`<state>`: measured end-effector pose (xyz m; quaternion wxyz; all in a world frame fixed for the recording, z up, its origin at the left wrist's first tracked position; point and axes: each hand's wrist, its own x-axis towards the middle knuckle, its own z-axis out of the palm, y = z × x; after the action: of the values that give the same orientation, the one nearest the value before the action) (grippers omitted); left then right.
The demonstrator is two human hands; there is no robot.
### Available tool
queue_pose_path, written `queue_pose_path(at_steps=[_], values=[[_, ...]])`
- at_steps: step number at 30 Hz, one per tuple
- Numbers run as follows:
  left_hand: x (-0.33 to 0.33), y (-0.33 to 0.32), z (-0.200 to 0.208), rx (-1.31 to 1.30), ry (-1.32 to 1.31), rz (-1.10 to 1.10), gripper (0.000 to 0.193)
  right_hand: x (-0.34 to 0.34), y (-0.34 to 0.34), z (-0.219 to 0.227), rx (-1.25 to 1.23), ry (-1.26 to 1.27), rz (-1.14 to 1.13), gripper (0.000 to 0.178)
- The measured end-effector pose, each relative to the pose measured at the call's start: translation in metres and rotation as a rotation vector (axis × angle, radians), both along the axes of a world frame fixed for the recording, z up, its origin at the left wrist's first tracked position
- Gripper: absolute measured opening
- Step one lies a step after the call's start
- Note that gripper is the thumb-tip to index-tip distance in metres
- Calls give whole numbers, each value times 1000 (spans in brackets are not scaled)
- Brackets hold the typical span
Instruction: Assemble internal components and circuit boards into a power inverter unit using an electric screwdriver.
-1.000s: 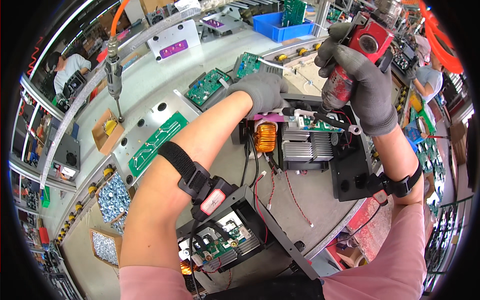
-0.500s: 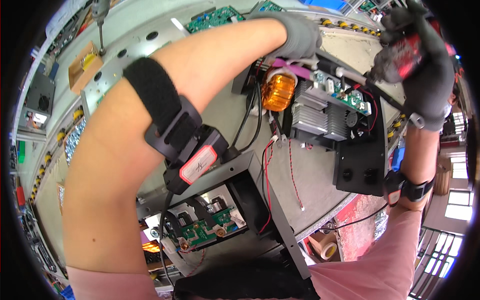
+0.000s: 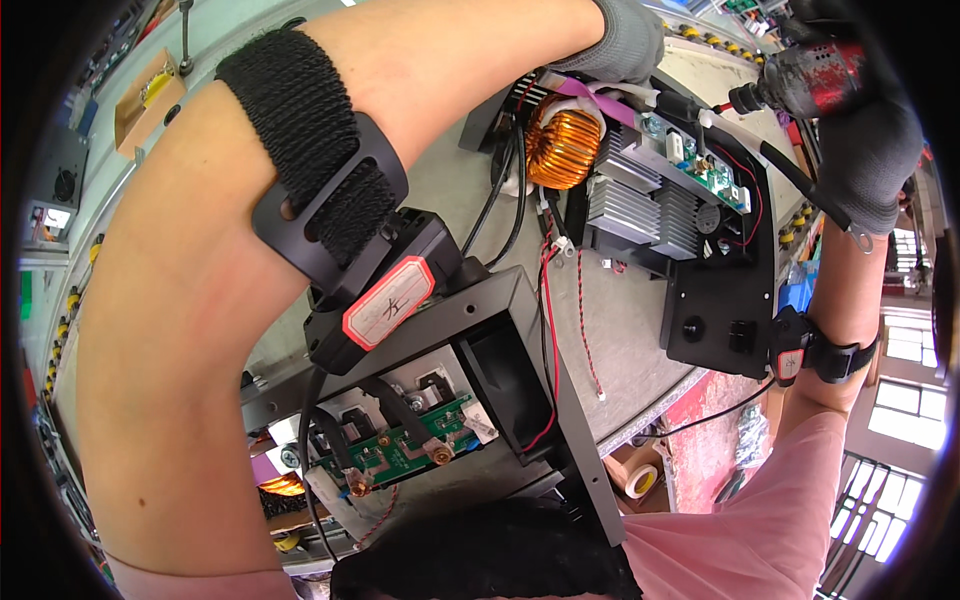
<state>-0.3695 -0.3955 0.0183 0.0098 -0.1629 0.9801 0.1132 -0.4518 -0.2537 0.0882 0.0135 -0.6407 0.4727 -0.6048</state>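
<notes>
My gloved left hand [image 3: 622, 45] reaches to the far side of an opened electronics unit. Its fingers are mostly hidden, so their grip cannot be made out. In my gloved right hand [image 3: 868, 160] is a red and black power screwdriver [image 3: 815, 80], its bit aimed left above the unit's far right side. The unit has a copper-wound coil [image 3: 563, 148], silver heat sinks [image 3: 640, 207], a green circuit board [image 3: 708, 178] and a black panel [image 3: 715, 325]. A thick black cable [image 3: 795, 178] with a ring terminal runs beside my right wrist.
A second metal chassis [image 3: 590, 465] with a green board [image 3: 400, 452] stands close in front of me. Loose red and black wires [image 3: 548, 300] lie between the units. At the far left are a cardboard box [image 3: 147, 103] and a hanging screwdriver [image 3: 186, 35]. A tape roll [image 3: 641, 481] sits low, beyond the bench edge.
The power screwdriver has risen slightly and turned, so its bit now shows pointing left. My left forearm sits higher in view, with the hand still at the unit's far side.
</notes>
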Motion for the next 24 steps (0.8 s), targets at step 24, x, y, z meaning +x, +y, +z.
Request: queue_pose_path(at_steps=[24], values=[[7, 7, 24, -216, -15, 42, 32, -32, -3, 0, 178, -127, 145, 27]])
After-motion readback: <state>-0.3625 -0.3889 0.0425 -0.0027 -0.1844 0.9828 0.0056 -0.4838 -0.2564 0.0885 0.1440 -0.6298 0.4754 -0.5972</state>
